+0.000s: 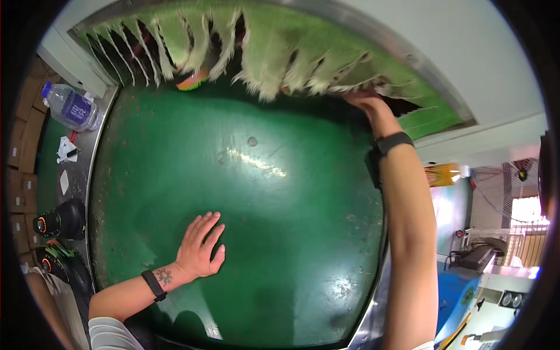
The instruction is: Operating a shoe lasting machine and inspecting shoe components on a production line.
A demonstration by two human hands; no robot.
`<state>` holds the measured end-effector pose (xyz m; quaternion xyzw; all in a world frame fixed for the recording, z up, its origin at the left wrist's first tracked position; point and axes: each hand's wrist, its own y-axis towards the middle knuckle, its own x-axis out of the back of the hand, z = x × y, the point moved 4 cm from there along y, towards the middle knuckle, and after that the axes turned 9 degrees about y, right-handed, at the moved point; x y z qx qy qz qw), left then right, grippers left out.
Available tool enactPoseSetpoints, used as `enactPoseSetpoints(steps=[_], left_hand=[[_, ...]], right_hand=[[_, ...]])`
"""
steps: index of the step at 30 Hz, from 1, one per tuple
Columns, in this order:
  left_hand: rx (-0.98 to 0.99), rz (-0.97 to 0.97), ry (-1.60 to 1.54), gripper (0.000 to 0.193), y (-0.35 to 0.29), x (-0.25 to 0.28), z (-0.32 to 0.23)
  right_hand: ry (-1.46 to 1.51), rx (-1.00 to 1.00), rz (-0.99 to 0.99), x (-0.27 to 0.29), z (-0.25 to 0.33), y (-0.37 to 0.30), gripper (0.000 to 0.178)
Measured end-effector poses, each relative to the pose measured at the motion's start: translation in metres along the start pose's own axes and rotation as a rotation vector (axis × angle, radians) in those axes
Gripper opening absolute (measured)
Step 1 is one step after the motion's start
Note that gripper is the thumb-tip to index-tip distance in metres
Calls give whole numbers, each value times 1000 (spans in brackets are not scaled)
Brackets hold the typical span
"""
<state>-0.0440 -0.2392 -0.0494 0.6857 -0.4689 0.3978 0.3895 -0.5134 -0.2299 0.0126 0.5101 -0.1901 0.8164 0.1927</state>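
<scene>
My left hand (201, 248) rests palm down on the glossy green belt-like surface (251, 181), fingers stretched out and nothing in it. A black band circles its wrist. Farther off, my right arm reaches forward to a green strip curtain (280, 41) with torn, frayed pale edges. My right hand (366, 100) is at the curtain's lower edge on the right, its fingertips hidden among the strips. Whether it grips anything there does not show. Under the curtain's left part, an orange and green object (192, 80) pokes out, its kind unclear.
A clear bottle with a blue cap (73, 108) stands on the left ledge, near black items with orange rings (61, 220). Cardboard boxes (23, 151) are stacked beyond. To the right are an orange drink bottle (444, 175) and a blue bin (455, 297). A metal frame borders the curtain.
</scene>
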Motion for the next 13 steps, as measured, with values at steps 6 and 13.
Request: enactPoseSetpoints(steps=[6, 13], left_hand=[[22, -36, 11, 45, -10, 5, 16], [118, -72, 6, 49, -31, 6, 13]], right_hand=[[51, 234, -53, -41, 18, -10, 55], [502, 24, -421, -4, 165, -262, 86]])
